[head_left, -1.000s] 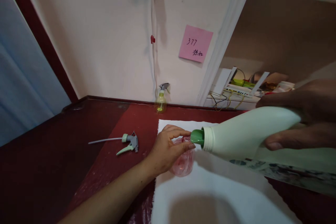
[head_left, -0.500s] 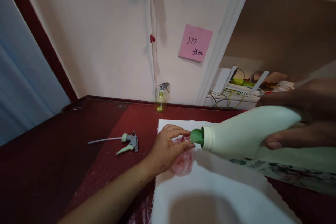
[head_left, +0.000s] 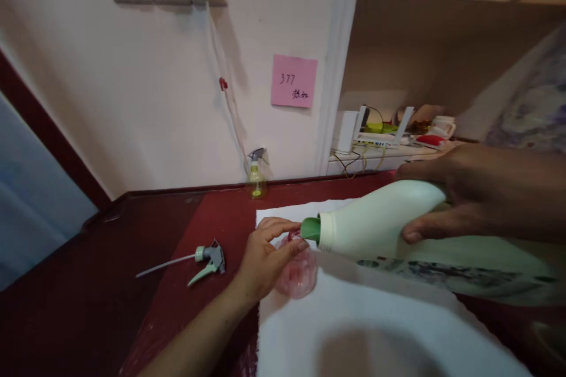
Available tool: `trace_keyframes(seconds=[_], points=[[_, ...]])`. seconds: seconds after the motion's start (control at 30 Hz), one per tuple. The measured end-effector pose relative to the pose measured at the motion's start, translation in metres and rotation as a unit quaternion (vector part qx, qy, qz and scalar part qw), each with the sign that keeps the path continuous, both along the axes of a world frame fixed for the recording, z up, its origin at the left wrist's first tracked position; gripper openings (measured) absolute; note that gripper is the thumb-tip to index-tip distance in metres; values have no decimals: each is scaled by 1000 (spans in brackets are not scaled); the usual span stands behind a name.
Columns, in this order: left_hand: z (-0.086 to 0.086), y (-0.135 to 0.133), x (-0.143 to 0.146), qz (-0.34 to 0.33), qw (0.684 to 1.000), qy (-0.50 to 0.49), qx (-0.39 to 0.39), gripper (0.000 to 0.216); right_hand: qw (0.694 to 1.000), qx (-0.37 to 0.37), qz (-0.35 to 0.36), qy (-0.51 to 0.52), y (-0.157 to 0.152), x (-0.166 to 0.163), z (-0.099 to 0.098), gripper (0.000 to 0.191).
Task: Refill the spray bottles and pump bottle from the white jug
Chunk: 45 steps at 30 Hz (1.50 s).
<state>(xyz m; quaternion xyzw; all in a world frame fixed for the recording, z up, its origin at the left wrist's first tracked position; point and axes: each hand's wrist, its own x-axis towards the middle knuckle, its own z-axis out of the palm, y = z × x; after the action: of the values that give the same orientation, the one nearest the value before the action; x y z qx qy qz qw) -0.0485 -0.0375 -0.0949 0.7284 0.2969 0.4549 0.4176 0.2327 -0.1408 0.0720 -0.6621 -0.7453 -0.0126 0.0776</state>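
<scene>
My left hand (head_left: 263, 259) is wrapped round the neck of a small clear pink bottle (head_left: 297, 271) that stands on a white cloth (head_left: 362, 330). My right hand (head_left: 477, 194) grips a large pale green bottle (head_left: 398, 227) tipped on its side. Its green spout (head_left: 311, 230) sits right over the pink bottle's mouth. No liquid stream is visible. A loose grey and green spray trigger with its dip tube (head_left: 206, 259) lies on the dark red table (head_left: 110, 283), left of my left hand.
A small yellow spray bottle (head_left: 256, 175) stands against the wall at the table's back edge. A pink sticky note (head_left: 294, 80) hangs on the wall. To the right, a shelf (head_left: 389, 141) holds a router, cables and small items. Wall switches sit top left.
The view has swung right and up, so everything sits further left in the frame. Both hands keep their grips, and the spout stays at the pink bottle's mouth.
</scene>
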Motion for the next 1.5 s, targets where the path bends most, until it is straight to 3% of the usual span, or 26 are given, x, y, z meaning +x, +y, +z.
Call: trace_keyframes(seconds=[0.07, 0.13, 0.37, 0.53, 0.67, 0.83, 1.0, 1.2, 1.37, 1.5], points=[[-2, 2, -1, 5, 1000, 0, -6, 21, 998, -56, -10, 17, -8, 0, -6, 42], [-4, 4, -1, 6, 1000, 1, -12, 21, 996, -57, -40, 64, -15, 2, -13, 43], [-12, 12, -5, 2, 999, 32, -5, 23, 965, 93, -73, 233, -31, 10, -25, 43], [-14, 14, -8, 8, 999, 52, 2, 26, 934, 169, -87, 303, -24, 6, -38, 41], [-10, 13, -8, 18, 998, 59, -4, 29, 887, 212, -107, 396, -8, -3, -61, 42], [-7, 11, -7, 23, 998, 61, -8, 32, 851, 239, -91, 459, 20, -15, -98, 47], [-7, 11, -7, 28, 997, 66, -1, 29, 796, 283, -107, 525, 50, -23, -135, 57], [-7, 11, -7, 31, 997, 73, -2, 30, 751, 298, -99, 581, 69, -22, -168, 60], [-7, 9, -8, 33, 996, 76, 9, 30, 758, 301, -104, 569, 74, -16, -181, 56], [-8, 10, -8, 36, 996, 81, 23, 29, 779, 338, -119, 514, 68, -16, -177, 50]])
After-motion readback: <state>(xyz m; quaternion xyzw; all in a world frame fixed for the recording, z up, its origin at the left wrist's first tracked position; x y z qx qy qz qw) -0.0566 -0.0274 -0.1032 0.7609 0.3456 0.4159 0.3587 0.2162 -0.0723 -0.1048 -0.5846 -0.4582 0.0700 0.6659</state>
